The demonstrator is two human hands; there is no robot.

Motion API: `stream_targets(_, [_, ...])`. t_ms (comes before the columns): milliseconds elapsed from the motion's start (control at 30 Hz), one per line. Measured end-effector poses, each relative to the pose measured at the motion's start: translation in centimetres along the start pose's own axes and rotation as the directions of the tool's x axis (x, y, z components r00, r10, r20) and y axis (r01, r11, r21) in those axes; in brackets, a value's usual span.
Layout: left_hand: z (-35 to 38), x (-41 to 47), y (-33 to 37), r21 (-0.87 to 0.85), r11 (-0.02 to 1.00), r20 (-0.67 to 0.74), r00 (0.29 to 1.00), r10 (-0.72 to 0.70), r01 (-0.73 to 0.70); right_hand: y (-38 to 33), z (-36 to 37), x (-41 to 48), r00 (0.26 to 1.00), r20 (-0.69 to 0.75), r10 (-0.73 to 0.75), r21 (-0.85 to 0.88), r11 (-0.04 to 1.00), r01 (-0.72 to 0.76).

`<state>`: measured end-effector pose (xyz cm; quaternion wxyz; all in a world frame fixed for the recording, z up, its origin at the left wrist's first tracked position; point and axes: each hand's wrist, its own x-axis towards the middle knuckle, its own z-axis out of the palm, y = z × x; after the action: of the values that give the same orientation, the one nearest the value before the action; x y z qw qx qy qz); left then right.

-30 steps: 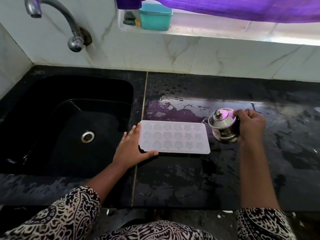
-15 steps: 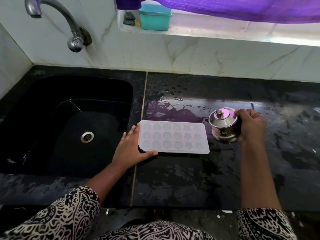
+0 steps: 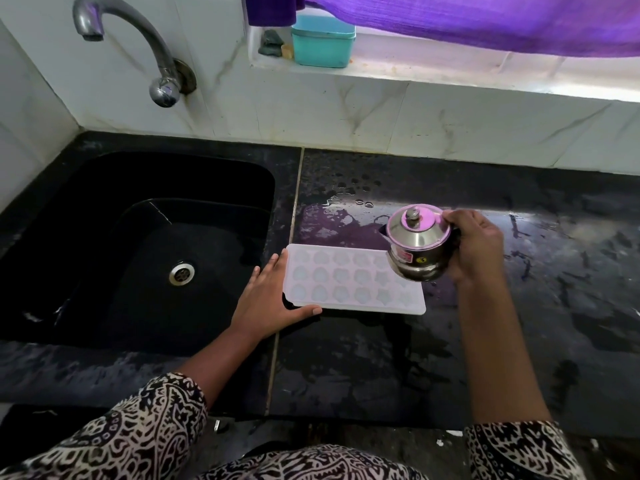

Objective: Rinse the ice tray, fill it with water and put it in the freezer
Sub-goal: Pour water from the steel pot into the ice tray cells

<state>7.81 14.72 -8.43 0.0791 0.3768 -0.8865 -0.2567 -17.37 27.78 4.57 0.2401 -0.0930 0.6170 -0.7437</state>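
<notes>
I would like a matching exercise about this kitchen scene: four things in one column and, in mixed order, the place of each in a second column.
1. ice tray
2. steel pot
3. teal box
4. tap

A. on the window ledge
B. mounted above the sink
C. flat on the counter
D. held in the right hand

Pairs: 1-C, 2-D, 3-A, 4-B.
</notes>
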Motion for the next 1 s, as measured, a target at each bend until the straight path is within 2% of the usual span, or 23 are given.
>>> stream_targets(167, [0.1,0.0,0.0,0.005,1.000,-0.003,1.000,0.001,-0.001,1.4,2.3,-0.8,0.996,0.081,0.041,-0.081,0.996,-0.035])
stream_targets(433, [0.1,0.0,-0.1,0.002,1.000,-0.010,1.000,0.003,-0.003,2.9,5.3,-1.4,0.985,0.170,0.036,-0.119,0.993,-0.015])
stream_targets(1000, [0.0,0.0,-0.2,0.018,1.000,0.000,1.000,0.010,-0.010,4.0,7.8,-2.3,0.980,0.197,-0.013,-0.262,0.963,0.065])
